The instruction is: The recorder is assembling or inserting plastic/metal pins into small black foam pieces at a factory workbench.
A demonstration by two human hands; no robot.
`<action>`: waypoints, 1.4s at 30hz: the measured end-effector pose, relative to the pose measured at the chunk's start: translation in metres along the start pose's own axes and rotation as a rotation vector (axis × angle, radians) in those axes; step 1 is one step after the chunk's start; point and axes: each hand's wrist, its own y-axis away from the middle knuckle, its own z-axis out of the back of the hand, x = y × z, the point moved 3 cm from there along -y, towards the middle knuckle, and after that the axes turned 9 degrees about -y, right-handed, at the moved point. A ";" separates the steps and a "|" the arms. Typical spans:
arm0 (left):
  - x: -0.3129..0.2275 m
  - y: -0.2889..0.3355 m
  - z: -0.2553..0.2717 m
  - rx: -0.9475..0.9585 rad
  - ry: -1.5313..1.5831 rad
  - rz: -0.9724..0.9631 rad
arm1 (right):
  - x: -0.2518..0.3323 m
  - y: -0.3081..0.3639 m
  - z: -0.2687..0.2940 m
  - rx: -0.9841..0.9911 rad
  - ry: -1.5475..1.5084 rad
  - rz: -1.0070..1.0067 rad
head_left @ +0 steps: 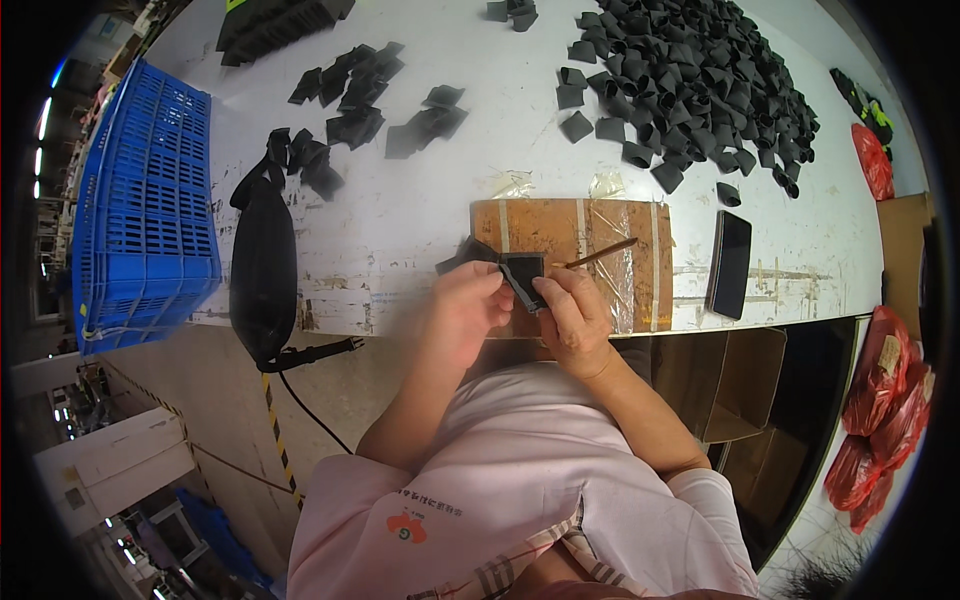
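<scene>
Currently, a small black fabric piece (522,277) is held just above the near edge of the white tabletop (420,215), over a brown cardboard pad (560,230) covered with clear tape. The left hand (462,305) is closed on the piece's left side, its grip clamped on the fabric. The right hand (573,315) is closed around a thin wooden stick (600,253), whose tip is set at the piece's right edge; the grip is clamped on the stick, and the thumb also appears to press the piece's lower corner.

For this step to be done well, the piece is best kept pinched flat and steady by the left hand while the stick is worked with light pressure, so that the fabric is not pulled askew.

A large heap of black pieces (690,80) lies at the far right, smaller stacks of pieces (365,100) at the far left. A dark phone (730,265) lies beside the pad, a black pouch (263,265) and a blue crate (145,200) well to the left.
</scene>
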 end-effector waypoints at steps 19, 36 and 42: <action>-0.004 0.004 -0.003 -0.119 -0.329 -0.039 | -0.002 0.004 0.007 0.124 0.104 0.154; -0.013 0.030 -0.049 -0.247 -1.122 -0.968 | 0.027 -0.026 0.024 -0.090 -0.036 -0.242; -0.016 0.034 -0.058 -0.239 -1.096 -1.101 | 0.028 -0.020 0.029 -0.009 -0.253 -0.478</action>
